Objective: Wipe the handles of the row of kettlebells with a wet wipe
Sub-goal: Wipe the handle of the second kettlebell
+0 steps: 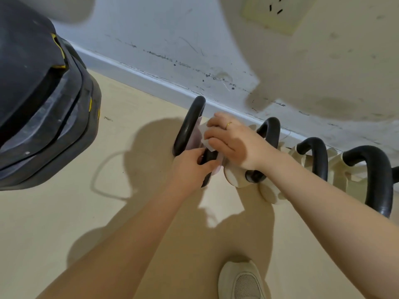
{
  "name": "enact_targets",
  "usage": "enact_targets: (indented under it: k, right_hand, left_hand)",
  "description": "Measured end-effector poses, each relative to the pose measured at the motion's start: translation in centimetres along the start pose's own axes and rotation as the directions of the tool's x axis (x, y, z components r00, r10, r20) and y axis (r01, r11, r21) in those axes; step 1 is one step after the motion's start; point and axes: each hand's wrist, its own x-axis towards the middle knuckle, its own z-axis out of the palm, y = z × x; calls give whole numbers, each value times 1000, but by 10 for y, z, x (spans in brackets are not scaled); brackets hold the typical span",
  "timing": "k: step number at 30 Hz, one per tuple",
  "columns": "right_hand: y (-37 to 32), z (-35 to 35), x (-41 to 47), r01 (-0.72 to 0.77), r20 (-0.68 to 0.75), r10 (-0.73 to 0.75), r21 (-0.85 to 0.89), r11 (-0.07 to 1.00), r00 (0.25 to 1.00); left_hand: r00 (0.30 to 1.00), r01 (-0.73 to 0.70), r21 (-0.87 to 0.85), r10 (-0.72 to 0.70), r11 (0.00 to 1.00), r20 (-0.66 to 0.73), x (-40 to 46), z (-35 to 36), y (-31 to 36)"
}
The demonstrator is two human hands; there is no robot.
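Observation:
Several kettlebells with black loop handles stand in a row along the wall. The leftmost handle [188,124] rises over a pale pink body. My left hand [191,168] grips the near leg of this handle. My right hand [230,138], wearing a ring, presses a white wet wipe [204,134] against the handle's top from the right side. The second handle [269,131], third handle [313,157] and fourth handle [375,175] stand to the right over cream bodies.
A large black padded object [41,100] with yellow trim sits on the floor at the left. The scuffed wall and baseboard [151,76] run right behind the kettlebells. My shoe [241,279] is on the beige floor at the bottom. A wall socket [278,11] is at the top right.

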Motion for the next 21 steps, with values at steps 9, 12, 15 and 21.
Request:
enact_targets:
  k: [9, 12, 15, 21]
  right_hand:
    - [-7, -6, 29, -525, 98, 673, 711, 468, 733]
    - [-15, 0, 26, -418, 159, 763, 895, 158, 627]
    - [-25, 27, 13, -305, -218, 675, 767, 565, 705]
    - [-18, 24, 9, -289, -242, 616, 718, 633, 749]
  left_hand:
    - [1000, 3, -43, -2, 999, 26, -2, 1, 2]
    - [1000, 13, -49, -12, 999, 23, -3, 2, 2]
    - [999, 35, -50, -34, 998, 28, -5, 3, 1]
    - [999, 26, -5, -25, 1000, 21, 1, 4, 10]
